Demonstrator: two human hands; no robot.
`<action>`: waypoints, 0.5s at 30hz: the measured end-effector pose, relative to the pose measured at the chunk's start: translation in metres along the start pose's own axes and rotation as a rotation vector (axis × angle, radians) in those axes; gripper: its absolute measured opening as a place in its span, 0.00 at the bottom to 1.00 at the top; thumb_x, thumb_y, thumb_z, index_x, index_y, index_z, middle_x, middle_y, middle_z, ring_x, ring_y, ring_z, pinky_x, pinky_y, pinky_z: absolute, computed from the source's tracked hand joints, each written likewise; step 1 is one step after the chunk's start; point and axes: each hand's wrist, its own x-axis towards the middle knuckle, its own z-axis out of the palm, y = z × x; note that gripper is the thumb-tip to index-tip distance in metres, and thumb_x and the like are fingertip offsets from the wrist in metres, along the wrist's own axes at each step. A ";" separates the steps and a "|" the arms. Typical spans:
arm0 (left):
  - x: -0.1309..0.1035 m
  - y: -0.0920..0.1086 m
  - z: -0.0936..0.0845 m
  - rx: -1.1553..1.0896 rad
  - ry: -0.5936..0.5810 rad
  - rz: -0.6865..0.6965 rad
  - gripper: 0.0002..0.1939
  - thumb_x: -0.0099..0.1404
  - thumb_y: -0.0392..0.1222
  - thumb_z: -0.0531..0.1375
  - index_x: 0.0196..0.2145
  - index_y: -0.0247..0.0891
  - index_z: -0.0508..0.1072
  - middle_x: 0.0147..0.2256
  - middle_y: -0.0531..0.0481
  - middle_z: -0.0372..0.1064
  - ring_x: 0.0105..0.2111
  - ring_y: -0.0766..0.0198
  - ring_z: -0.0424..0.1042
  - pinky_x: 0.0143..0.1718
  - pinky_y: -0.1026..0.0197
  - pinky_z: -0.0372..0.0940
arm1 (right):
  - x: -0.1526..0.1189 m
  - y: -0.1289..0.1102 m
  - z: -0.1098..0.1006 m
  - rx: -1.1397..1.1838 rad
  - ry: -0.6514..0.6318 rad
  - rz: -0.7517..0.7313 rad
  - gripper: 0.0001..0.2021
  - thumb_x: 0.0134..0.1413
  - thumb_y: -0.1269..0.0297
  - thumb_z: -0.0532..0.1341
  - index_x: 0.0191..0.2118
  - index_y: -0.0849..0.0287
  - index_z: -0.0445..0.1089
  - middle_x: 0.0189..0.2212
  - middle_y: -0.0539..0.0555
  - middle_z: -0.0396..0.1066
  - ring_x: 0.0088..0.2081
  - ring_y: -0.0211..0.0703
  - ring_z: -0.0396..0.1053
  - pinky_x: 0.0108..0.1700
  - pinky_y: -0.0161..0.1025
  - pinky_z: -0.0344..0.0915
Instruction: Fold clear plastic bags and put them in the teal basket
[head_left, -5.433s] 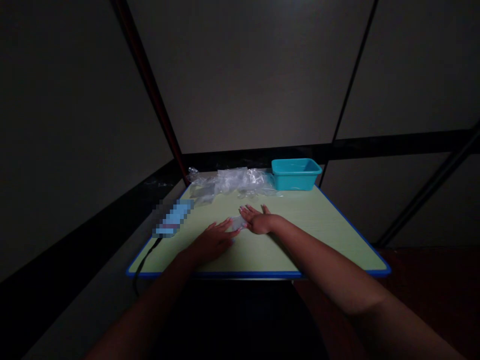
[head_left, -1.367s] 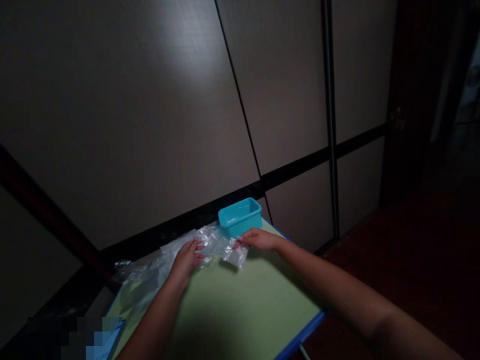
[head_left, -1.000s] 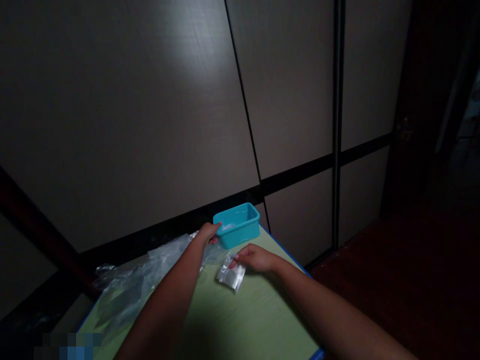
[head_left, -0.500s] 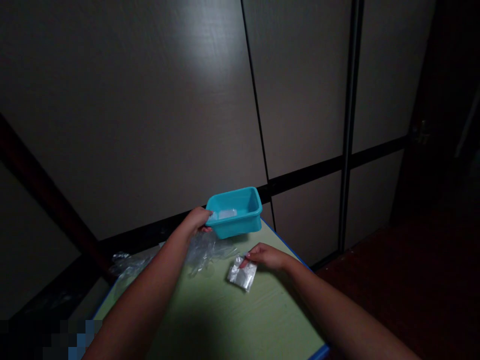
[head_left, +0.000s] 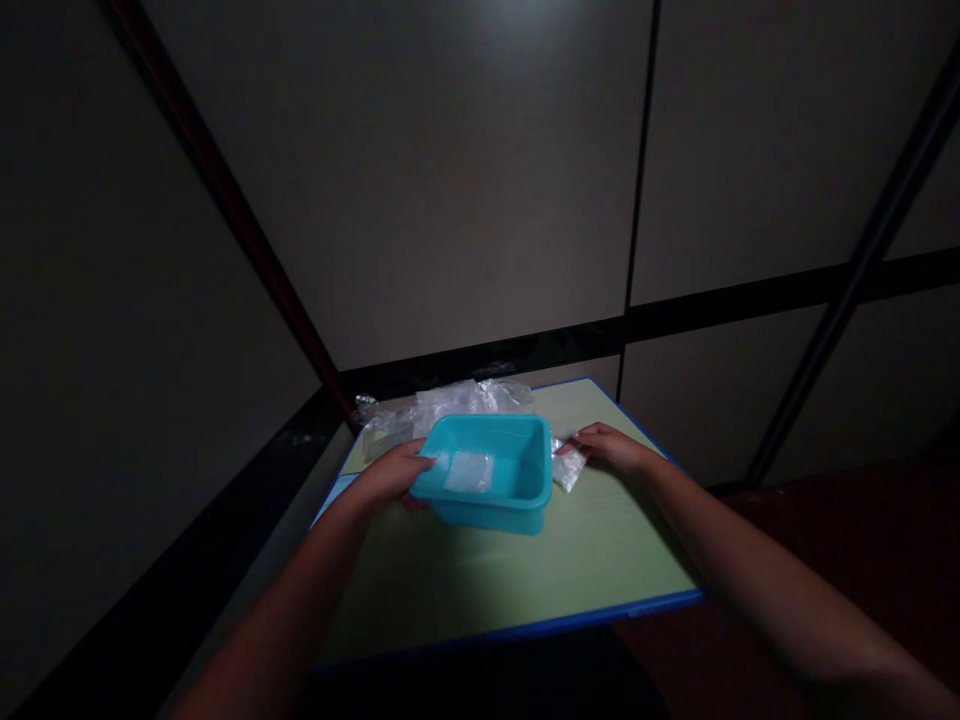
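My left hand (head_left: 397, 472) grips the left rim of a turquoise plastic basin (head_left: 487, 518), thumb inside and fingers below. The basin is held above the table and tilted a little towards me. A small clear plastic packet (head_left: 471, 472) lies inside it, on the left of its floor. To the right of the basin, my right hand (head_left: 609, 447) pinches a small shiny plastic packet (head_left: 568, 468) between thumb and fingers. What that packet contains is too dim to make out. Crumpled clear plastic bags (head_left: 465, 398) lie behind the basin.
Both arms reach over a pale green table (head_left: 465, 600) with a blue edge (head_left: 592, 615). Behind it stand large grey-brown panels (head_left: 465, 220) with a dark horizontal band (head_left: 675, 318). A dark red floor (head_left: 810, 530) shows at the right.
My view has swung left and the whole table front now shows. The basin has come lower and nearer to me, with the right hand's packet now close beside its right end.
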 end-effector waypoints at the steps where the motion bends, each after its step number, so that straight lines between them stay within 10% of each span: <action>1: -0.004 -0.006 0.001 -0.021 -0.006 -0.004 0.23 0.51 0.40 0.59 0.47 0.40 0.70 0.23 0.51 0.71 0.19 0.61 0.69 0.14 0.65 0.61 | 0.000 0.000 0.000 0.036 -0.017 0.005 0.29 0.40 0.42 0.62 0.34 0.70 0.76 0.26 0.62 0.74 0.28 0.44 0.69 0.39 0.43 0.62; 15: 0.022 0.004 0.025 -0.152 0.037 -0.062 0.23 0.55 0.34 0.57 0.50 0.37 0.66 0.31 0.46 0.71 0.26 0.61 0.72 0.23 0.61 0.70 | 0.002 0.007 -0.005 0.047 -0.005 0.033 0.27 0.41 0.44 0.62 0.34 0.68 0.76 0.26 0.60 0.74 0.26 0.41 0.68 0.35 0.39 0.61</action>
